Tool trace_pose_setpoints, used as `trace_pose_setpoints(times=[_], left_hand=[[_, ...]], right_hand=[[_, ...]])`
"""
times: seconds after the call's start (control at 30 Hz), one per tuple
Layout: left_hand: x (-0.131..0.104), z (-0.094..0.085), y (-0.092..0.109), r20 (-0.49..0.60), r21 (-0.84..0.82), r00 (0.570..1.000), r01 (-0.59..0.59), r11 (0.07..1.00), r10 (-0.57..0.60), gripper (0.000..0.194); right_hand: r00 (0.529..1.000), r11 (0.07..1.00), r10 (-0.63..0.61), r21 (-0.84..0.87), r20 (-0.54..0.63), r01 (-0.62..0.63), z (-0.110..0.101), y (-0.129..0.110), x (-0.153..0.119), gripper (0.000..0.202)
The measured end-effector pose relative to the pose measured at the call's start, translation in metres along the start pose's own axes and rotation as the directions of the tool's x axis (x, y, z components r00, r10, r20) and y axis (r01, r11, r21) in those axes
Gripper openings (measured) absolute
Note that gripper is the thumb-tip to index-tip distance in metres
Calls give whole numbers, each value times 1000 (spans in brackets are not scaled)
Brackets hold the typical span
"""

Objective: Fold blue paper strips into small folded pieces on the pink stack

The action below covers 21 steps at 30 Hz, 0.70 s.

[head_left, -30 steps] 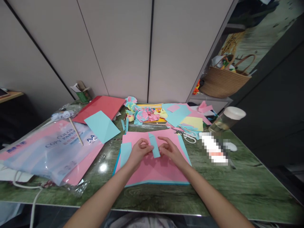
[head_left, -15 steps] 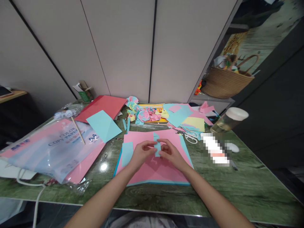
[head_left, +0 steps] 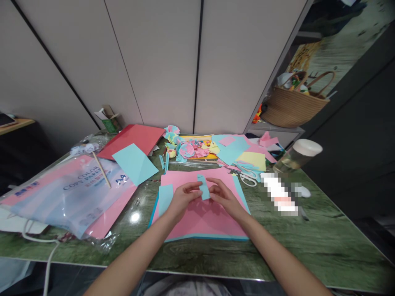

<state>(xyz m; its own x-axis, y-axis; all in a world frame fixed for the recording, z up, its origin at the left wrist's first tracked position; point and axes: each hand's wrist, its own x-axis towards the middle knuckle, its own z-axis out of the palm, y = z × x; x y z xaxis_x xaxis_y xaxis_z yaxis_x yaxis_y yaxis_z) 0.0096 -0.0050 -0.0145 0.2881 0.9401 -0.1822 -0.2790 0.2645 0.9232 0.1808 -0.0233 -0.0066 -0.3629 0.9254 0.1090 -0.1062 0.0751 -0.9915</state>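
A small light-blue strip of paper (head_left: 204, 189) is held up over a pink sheet (head_left: 197, 222) on the stack before me. My left hand (head_left: 184, 199) pinches the strip's left edge between thumb and fingers. On the other side, my right hand (head_left: 227, 200) has its thumb at the strip's lower right edge, with the index finger raised near the top; its other fingers are partly hidden. Beside my left hand a light-blue paper piece (head_left: 166, 198) lies on the stack's left side.
White-handled scissors (head_left: 248, 177) lie right of the stack. Behind are paper flowers (head_left: 187, 150) and coloured sheets (head_left: 231, 149). A bag of colour copy paper (head_left: 83, 193) with a wooden stick (head_left: 101, 170) is at left. A white-lidded bottle (head_left: 298, 155) stands at right.
The blue strip has tilted, its top leaning left. My right index finger has lifted away from it a little, while my left hand still pinches its edge.
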Motion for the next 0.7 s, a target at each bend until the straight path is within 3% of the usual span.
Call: trace_pose_setpoints(times=[0.13,0.37,0.53,0.7], left_hand=[[0,0,1,8,-49,999,33,998,-33,41],[1,1,-2,1,5,1000,5,1000,-5,40],[0,2,-1,-13,200,994,-105,974,109,31],[-3,1,2,28,335,995,-100,937,97,34]], right_hand=[[1000,1000,-4,6,1,4,2,0,0,41],[1000,999,-23,-41,-17,22,2,5,0,37],[999,975,-39,-219,-8,36,0,4,-2,11],[996,930,-77,-358,33,84,-4,-6,-1,11]])
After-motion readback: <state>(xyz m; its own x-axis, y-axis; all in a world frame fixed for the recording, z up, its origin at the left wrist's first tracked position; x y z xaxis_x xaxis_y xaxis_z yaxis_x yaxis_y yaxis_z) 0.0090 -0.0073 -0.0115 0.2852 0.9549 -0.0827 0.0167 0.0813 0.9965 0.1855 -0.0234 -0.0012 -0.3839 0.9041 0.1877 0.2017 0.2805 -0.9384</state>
